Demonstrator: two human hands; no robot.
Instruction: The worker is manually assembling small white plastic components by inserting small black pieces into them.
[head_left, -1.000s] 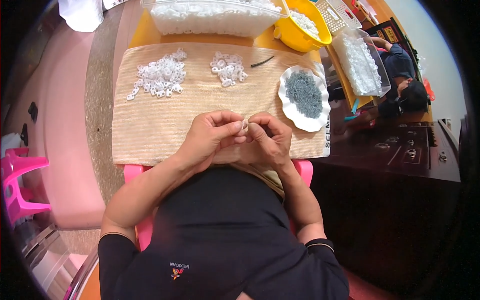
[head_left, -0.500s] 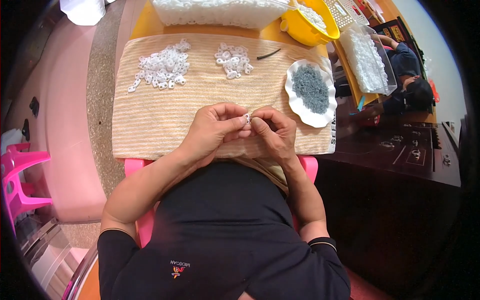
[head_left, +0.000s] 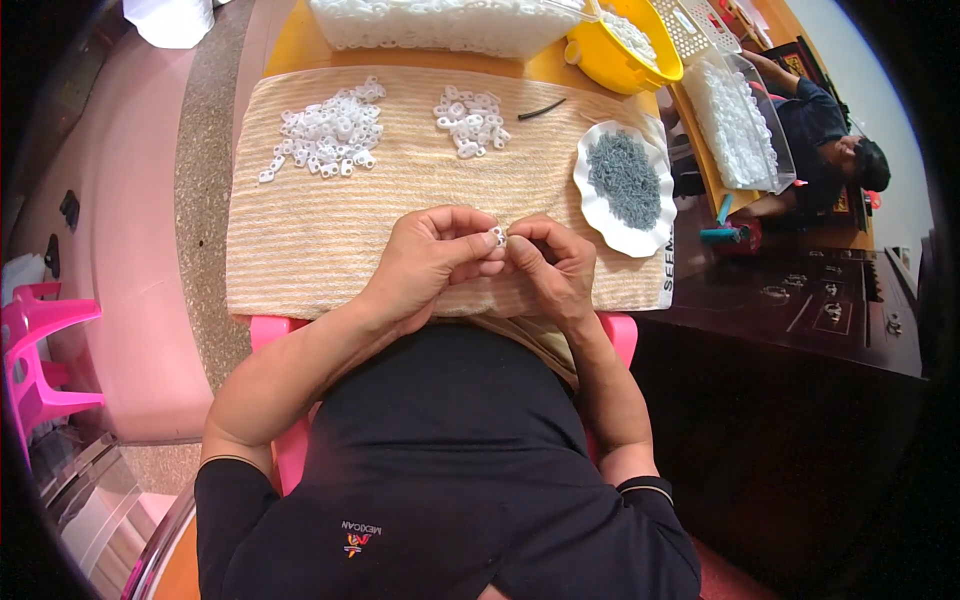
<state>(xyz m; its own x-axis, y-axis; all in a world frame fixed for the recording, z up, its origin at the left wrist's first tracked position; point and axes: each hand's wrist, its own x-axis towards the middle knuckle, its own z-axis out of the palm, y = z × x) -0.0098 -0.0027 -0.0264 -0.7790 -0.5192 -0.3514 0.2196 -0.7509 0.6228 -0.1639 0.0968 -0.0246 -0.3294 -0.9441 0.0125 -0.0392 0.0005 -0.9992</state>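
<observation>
My left hand (head_left: pixel 432 258) and my right hand (head_left: pixel 553 264) meet over the near edge of a tan striped cloth (head_left: pixel 300 235). Together their fingertips pinch one small white plastic ring piece (head_left: pixel 497 236). Farther out on the cloth lie a large heap of white ring pieces (head_left: pixel 328 132) at the left and a smaller heap (head_left: pixel 470 119) in the middle. A white scalloped dish (head_left: pixel 598 208) with small grey parts (head_left: pixel 624 178) sits to the right of my right hand.
A thin dark strip (head_left: pixel 541 109) lies on the cloth. Behind stand a clear tub of white pieces (head_left: pixel 450 25), a yellow bowl (head_left: pixel 620 60) and a clear bin (head_left: pixel 740 120). Another person (head_left: pixel 830 140) sits at the far right. A pink chair (head_left: pixel 40 350) stands at left.
Both hands stay together on the small white piece, fingers shifting slightly. The view has drifted a little, so the cloth sits lower in the picture.
</observation>
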